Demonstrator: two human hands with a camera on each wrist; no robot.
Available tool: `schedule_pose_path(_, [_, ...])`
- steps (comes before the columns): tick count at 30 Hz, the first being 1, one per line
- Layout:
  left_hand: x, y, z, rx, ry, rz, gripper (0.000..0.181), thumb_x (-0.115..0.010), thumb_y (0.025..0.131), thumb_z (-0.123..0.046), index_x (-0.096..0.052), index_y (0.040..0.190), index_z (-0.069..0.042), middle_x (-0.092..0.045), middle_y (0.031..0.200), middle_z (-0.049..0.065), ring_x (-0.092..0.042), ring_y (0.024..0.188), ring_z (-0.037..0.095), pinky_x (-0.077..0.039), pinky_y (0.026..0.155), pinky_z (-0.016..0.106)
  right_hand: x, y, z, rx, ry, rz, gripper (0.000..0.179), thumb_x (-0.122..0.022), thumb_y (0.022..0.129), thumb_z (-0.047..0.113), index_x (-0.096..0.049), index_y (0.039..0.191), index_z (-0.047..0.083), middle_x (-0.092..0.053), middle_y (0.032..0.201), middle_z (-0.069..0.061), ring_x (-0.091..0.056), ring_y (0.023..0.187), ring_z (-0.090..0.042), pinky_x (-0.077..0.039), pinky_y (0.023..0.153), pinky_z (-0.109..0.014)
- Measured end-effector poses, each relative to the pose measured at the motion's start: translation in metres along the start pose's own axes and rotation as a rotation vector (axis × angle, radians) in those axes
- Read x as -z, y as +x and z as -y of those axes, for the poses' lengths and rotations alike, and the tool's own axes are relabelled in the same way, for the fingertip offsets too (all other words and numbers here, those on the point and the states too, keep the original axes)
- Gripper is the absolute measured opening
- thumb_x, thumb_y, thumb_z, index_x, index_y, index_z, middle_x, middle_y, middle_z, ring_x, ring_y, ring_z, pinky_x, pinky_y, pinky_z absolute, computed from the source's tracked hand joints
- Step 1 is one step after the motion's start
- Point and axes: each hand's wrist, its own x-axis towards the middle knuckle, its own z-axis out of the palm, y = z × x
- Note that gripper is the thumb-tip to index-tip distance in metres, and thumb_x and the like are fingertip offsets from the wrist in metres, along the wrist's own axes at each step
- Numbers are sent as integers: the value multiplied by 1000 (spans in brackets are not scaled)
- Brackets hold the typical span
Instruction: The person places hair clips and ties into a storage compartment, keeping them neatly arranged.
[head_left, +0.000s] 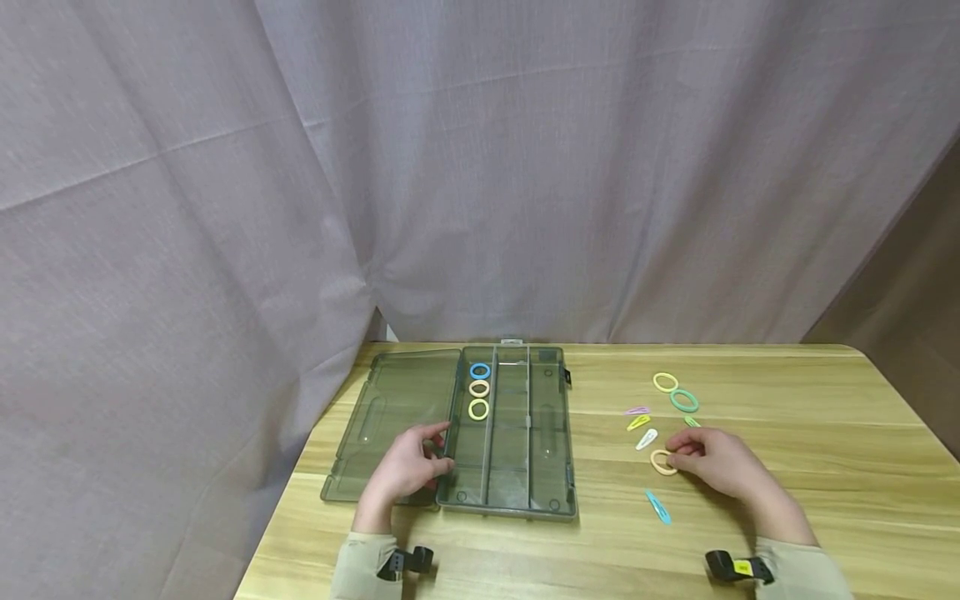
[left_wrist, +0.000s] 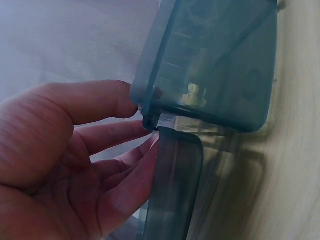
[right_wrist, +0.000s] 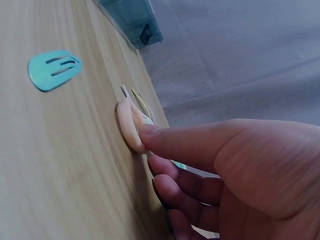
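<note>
A peach hair tie is pinched at its right side by my right hand; in the right wrist view, the thumb lies against the hair tie. My left hand touches the left edge of a translucent grey-green divided box, its fingers fairly straight. The left wrist view shows the thumb against the box rim and the other fingers near the hinge and lid. In the box's left column lie a blue hair tie, a peach one and a yellow one.
The box lid lies folded open to the left. Right of the box are a yellow hair tie, a green one, and purple, yellow, white, green and blue snap clips. A curtain hangs behind the table.
</note>
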Motion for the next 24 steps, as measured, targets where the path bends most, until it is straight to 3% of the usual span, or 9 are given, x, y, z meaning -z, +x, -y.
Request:
schedule_pose_path(12, [0, 1, 1, 8, 14, 4, 69, -80, 87, 2, -54, 150, 8, -64, 114, 20, -64, 73, 17, -64, 53, 36, -4, 0, -4, -7, -46, -1, 11, -80, 95, 22, -74, 92, 13, -66, 83, 5, -60, 80, -14, -50, 73, -36])
schedule_pose_path(24, [1, 0, 1, 9, 15, 5, 68, -79, 87, 2, -54, 151, 8, -63, 114, 20, -63, 75, 17, -64, 54, 35, -2, 0, -5, -8, -38, 1, 16, -84, 92, 24, -73, 91, 12, -65, 82, 4, -59, 78, -14, -50, 69, -31])
